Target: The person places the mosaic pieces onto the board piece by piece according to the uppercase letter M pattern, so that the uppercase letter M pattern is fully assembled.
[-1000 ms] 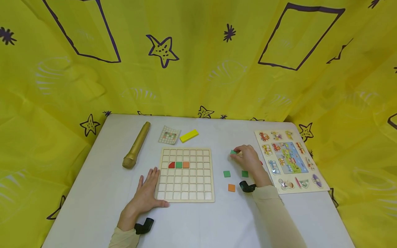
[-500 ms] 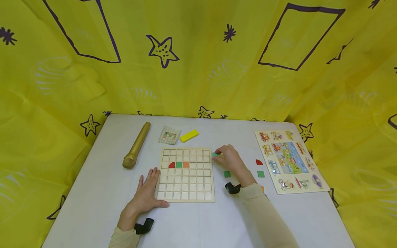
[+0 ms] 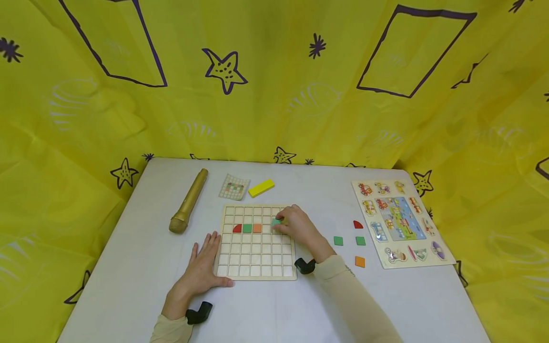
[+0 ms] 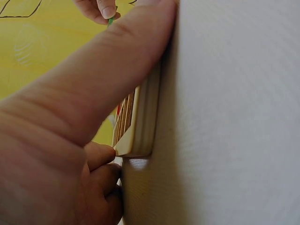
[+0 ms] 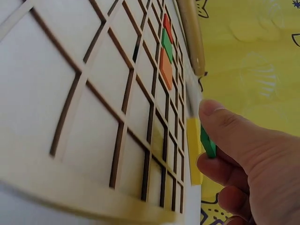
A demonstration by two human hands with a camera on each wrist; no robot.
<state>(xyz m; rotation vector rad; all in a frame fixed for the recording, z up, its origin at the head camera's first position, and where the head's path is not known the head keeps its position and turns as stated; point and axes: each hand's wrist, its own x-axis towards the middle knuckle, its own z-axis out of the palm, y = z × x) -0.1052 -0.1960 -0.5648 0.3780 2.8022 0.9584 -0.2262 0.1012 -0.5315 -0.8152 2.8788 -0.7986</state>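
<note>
My right hand pinches a green square tile between thumb and fingers, over the upper right part of a wooden grid board. In the board's cells lie a red quarter-round tile, a green tile and an orange tile, side by side in one row. My left hand rests at the board's lower left corner, its fingers straight along the left side and its thumb along the front edge. In the left wrist view the thumb covers much of the board.
Right of the board lie two green tiles, a red quarter-round piece and an orange tile. A picture puzzle board is farther right. Behind are a pattern card and a yellow block; a gold microphone lies left.
My right hand has carried the green tile leftward from the loose pieces at the right to above the grid board. My left hand has stayed in place.
</note>
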